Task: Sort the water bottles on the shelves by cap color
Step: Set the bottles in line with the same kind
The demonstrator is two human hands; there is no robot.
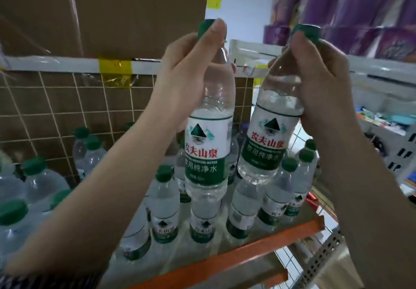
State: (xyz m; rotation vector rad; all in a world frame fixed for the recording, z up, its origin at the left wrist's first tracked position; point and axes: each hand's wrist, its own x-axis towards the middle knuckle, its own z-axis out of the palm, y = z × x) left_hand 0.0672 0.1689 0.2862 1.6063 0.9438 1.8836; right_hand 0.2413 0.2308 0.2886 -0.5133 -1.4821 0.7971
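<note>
I've got my left hand [180,70] curled round the left bottle [209,131] at its neck, right hand [319,81] gripping the right bottle [270,135] likewise. Both hang cap-up over the shelf [247,250], behind its orange front edge; the right one tilts base-inward. Green-capped bottles [164,198] stand straight below.

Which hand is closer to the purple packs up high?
Right. The right hand is just below and left of the purple packs; the left hand is farther left.

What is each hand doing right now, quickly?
Left hand: fingers curled round the upright green-capped bottle.
Right hand: fingers curled round the tilted green-capped bottle.
</note>
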